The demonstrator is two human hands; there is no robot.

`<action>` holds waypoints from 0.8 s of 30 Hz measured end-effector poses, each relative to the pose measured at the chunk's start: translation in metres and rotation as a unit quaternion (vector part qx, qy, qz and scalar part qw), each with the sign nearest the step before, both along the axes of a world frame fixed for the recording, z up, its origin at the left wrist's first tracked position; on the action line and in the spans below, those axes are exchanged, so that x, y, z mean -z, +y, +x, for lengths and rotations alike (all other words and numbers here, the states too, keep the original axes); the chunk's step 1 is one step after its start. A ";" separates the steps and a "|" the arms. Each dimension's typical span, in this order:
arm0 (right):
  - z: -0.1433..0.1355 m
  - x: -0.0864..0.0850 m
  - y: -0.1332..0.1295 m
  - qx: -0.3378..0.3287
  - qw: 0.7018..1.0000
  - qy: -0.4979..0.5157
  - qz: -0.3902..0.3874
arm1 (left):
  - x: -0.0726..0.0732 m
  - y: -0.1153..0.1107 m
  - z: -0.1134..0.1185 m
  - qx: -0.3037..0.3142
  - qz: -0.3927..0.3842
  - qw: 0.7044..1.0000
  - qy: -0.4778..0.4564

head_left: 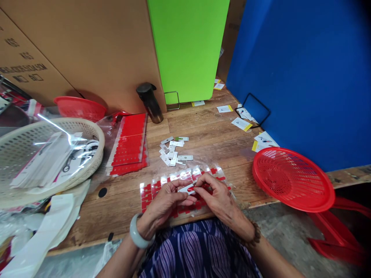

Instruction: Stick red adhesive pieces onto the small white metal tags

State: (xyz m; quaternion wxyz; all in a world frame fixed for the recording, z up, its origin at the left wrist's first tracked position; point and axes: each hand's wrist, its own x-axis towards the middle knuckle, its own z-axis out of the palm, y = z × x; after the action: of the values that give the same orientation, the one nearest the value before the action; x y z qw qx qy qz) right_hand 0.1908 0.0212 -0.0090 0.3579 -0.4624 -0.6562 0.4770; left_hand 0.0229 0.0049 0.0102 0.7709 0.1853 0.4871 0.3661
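While the left fingers (181, 196) pinch the pale tag (183, 189) — right fingers (200, 190) pinch the red strip (190, 189) at its end

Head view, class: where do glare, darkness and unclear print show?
Head view: white glare streaks the clear plastic film over the cream perforated plastic basket; glints dot the clear plastic sheet with red shapes; the frame's upper-right edge darkens beside the blue panel; print on the white-and-yellow cards is too small to read.
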 end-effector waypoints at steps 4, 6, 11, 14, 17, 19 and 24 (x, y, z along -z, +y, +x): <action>0.000 0.000 0.000 0.001 1.000 0.005 0.002 | 0.001 0.000 -0.002 0.009 0.006 1.000 -0.004; -0.001 0.001 0.000 0.002 1.000 0.007 0.007 | 0.001 0.000 -0.003 0.012 0.005 1.000 -0.008; -0.001 0.000 0.000 -0.001 1.000 0.013 0.010 | -0.001 0.002 -0.004 0.007 -0.013 1.000 -0.007; -0.001 -0.001 0.001 0.002 1.000 0.020 -0.003 | -0.002 0.003 -0.005 0.008 -0.020 1.000 -0.008; -0.002 -0.002 0.001 0.007 0.999 0.031 -0.028 | -0.002 0.003 -0.005 0.011 -0.018 1.000 -0.012; -0.002 -0.002 0.001 0.009 0.999 0.033 -0.030 | -0.002 0.003 -0.005 0.010 -0.013 1.000 -0.012; -0.002 -0.003 -0.001 0.007 1.000 0.021 -0.004 | -0.001 0.002 -0.003 0.005 -0.011 1.000 -0.004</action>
State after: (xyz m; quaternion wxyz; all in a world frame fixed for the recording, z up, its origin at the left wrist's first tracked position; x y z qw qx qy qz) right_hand 0.1891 0.0207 -0.0065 0.3734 -0.4580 -0.6433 0.4868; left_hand 0.0195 0.0066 0.0115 0.7765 0.1773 0.4876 0.3577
